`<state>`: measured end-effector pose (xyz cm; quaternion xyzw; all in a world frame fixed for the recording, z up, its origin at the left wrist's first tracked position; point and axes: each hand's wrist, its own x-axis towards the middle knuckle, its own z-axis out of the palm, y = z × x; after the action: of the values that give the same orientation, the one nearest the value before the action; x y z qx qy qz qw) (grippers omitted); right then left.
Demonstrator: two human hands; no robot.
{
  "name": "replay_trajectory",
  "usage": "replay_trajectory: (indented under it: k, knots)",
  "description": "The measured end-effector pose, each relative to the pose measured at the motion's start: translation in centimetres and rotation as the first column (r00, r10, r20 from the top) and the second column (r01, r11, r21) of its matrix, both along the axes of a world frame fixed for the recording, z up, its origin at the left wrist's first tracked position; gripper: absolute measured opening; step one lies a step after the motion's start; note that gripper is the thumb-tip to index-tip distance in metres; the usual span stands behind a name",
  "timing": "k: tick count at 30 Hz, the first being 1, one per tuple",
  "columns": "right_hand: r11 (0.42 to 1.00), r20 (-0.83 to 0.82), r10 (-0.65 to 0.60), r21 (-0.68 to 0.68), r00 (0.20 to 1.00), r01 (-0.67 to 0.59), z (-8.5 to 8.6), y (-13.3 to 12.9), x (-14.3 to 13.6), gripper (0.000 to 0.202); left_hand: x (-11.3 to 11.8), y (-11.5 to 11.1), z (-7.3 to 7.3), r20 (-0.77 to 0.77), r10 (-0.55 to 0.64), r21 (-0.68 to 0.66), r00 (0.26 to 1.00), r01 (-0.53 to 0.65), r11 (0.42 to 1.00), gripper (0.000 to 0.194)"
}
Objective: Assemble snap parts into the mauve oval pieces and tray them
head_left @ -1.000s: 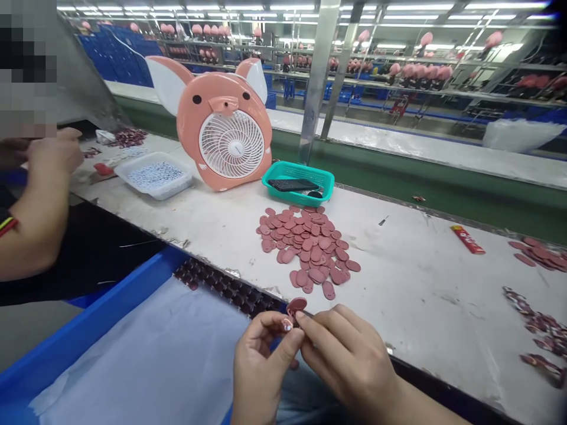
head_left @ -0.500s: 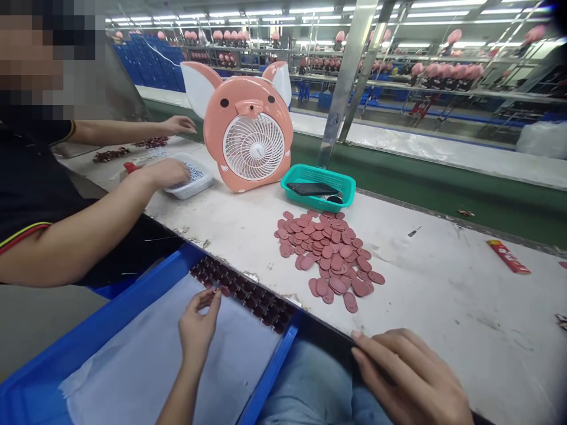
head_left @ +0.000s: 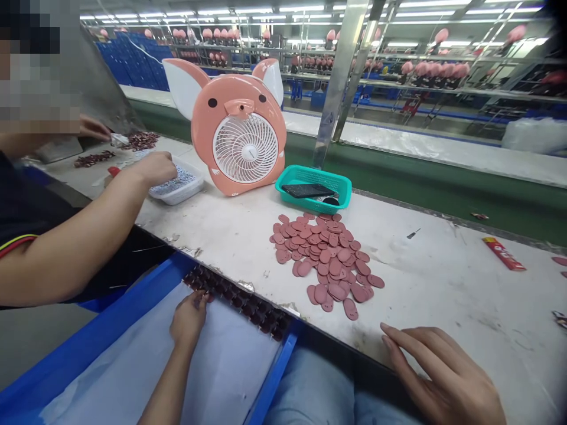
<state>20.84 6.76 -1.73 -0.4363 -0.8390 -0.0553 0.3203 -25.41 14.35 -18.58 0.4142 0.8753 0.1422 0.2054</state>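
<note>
My left hand is over the blue bin, its fingers pinched at the rows of dark red pieces along the bin's far side; a small reddish piece shows at the fingertips. White sheet material lies beside the rows. My right hand rests at the front edge of the white table, fingers loosely extended and holding nothing. Ahead of it, a loose pile of flat pink oval pieces with small holes is spread on the table.
Behind the pile are a green basket holding a black object and a pink pig-shaped fan. At left, a co-worker's arm reaches into a white tray. A red packet lies right; a metal post stands behind.
My left hand has lowered to the rows of pieces. My right hand has shifted right along the table edge. The co-worker's far hand has drawn back left, and the view has shifted slightly.
</note>
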Motion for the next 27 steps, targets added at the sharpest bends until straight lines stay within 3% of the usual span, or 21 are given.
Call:
replay_trajectory:
  k: [5, 8, 10, 12, 13, 15, 17, 19, 21, 24, 27]
  knots:
    - [0.998, -0.022, -0.056, 0.018, 0.998, 0.056, 0.1, 0.2, 0.0, 0.016, 0.2, 0.1, 0.0, -0.006, 0.017, -0.030, 1.000, -0.017, 0.999, 0.034]
    - [0.995, -0.032, -0.091, 0.024, 0.995, 0.092, 0.2, 0.4, 0.7, 0.016, 0.2, 0.0, 0.8, -0.006, 0.024, 0.012, 1.000, -0.024, 1.000, 0.032]
    - [0.984, -0.068, -0.176, -0.026, 0.982, 0.174, 0.1, 1.1, 1.7, 0.015, 0.9, -0.3, 1.7, -0.027, 0.037, 0.101, 0.999, -0.035, 0.994, 0.031]
    - [0.932, -0.129, -0.343, -0.166, 0.930, 0.321, -0.1, 2.5, 3.1, 0.023, 2.7, -0.9, 3.0, -0.078, 0.064, 0.282, 0.995, -0.039, 0.959, 0.034]
    - [0.887, -0.153, -0.433, -0.245, 0.888, 0.390, -0.2, 3.5, 3.8, 0.032, 4.0, -1.3, 3.8, -0.110, 0.075, 0.400, 0.991, -0.025, 0.916, 0.037]
    - [0.810, -0.171, -0.545, -0.363, 0.821, 0.461, -0.6, 5.9, 5.1, 0.057, 7.6, -2.3, 5.2, -0.176, 0.053, 0.628, 0.983, 0.071, 0.775, 0.041]
    - [0.787, -0.163, -0.556, -0.419, 0.815, 0.453, -1.1, 8.3, 6.0, 0.071, 11.6, -3.1, 6.7, -0.256, -0.077, 0.753, 0.964, 0.249, 0.609, 0.030]
    - [0.777, -0.144, -0.537, -0.467, 0.831, 0.421, -1.7, 10.5, 6.2, 0.063, 15.4, -3.8, 8.2, -0.362, -0.284, 0.781, 0.888, 0.456, 0.428, 0.019]
    - [0.768, -0.133, -0.520, -0.506, 0.844, 0.393, -2.2, 12.0, 5.9, 0.046, 18.5, -4.3, 9.5, -0.450, -0.416, 0.763, 0.790, 0.582, 0.280, 0.025]
    - [0.762, -0.175, -0.515, -0.541, 0.839, 0.355, -2.5, 13.1, 5.1, 0.031, 21.7, -4.7, 11.0, -0.529, -0.502, 0.711, 0.684, 0.680, 0.178, 0.036]
    - [0.787, -0.287, -0.488, -0.553, 0.824, 0.274, -2.1, 12.5, 4.6, 0.030, 24.1, -5.0, 11.8, -0.554, -0.561, 0.652, 0.615, 0.740, 0.166, 0.040]
